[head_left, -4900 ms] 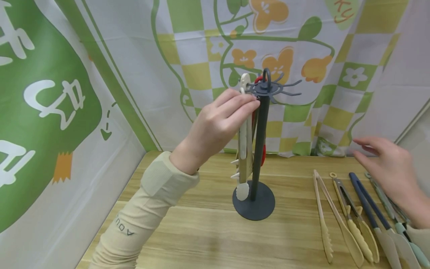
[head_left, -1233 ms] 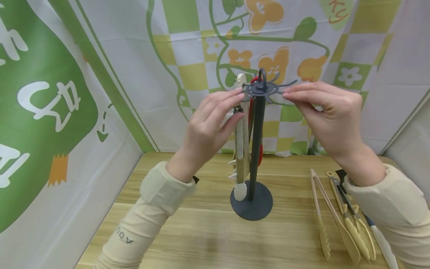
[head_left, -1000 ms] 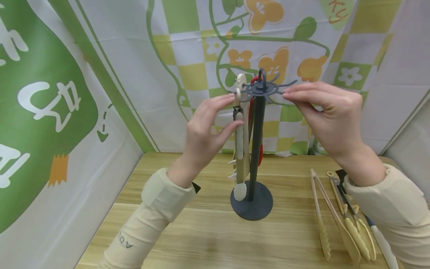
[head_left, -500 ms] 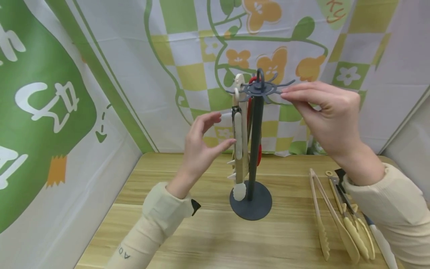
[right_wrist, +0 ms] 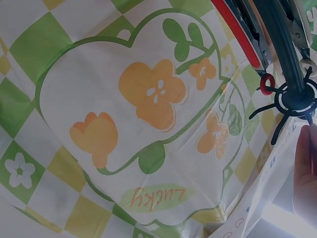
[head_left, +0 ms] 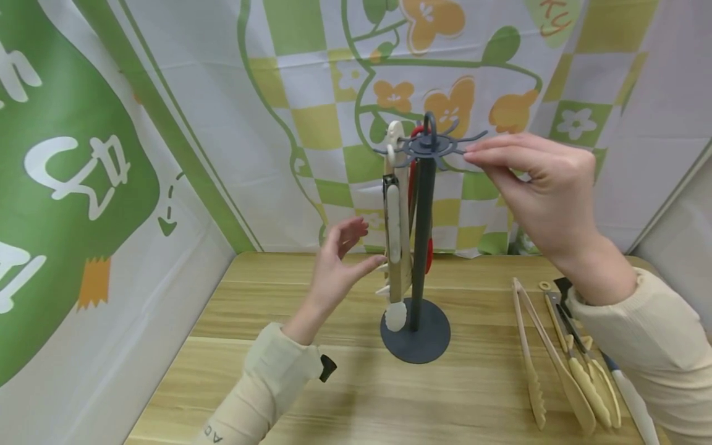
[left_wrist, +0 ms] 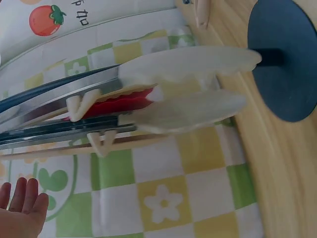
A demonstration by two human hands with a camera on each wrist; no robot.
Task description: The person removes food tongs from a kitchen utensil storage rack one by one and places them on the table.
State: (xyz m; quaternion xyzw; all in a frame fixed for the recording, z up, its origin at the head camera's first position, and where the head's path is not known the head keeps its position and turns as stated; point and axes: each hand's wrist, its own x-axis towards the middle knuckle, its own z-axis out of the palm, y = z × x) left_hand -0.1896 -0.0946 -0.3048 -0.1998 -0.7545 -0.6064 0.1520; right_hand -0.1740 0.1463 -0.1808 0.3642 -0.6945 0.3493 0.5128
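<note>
A dark grey utensil rack [head_left: 424, 235] stands upright on a round base, with curved hooks around its top. My right hand [head_left: 547, 191] pinches the tip of a hook on the right side; the right wrist view shows these fingertips [right_wrist: 306, 136] at the hook end. Cream-tipped tongs [head_left: 394, 228] hang from the left hooks, and red tongs [head_left: 429, 254] hang behind the pole. Left of the hanging tongs is my left hand [head_left: 336, 266], fingers loosely bent and thumb apart, holding nothing. Two pale tong heads [left_wrist: 188, 64] fill the left wrist view.
On the right of the wooden table [head_left: 334, 383] lie beige tongs [head_left: 531, 364], yellow-tipped tongs [head_left: 589, 377] and blue-handled tongs [head_left: 631, 395], the last partly under my right forearm. A patterned cloth [head_left: 317, 133] hangs close behind the rack.
My left hand let go of the tongs near the hook and moved down along them. My right hand came from above the table tongs to the rack's hook and stays there.
</note>
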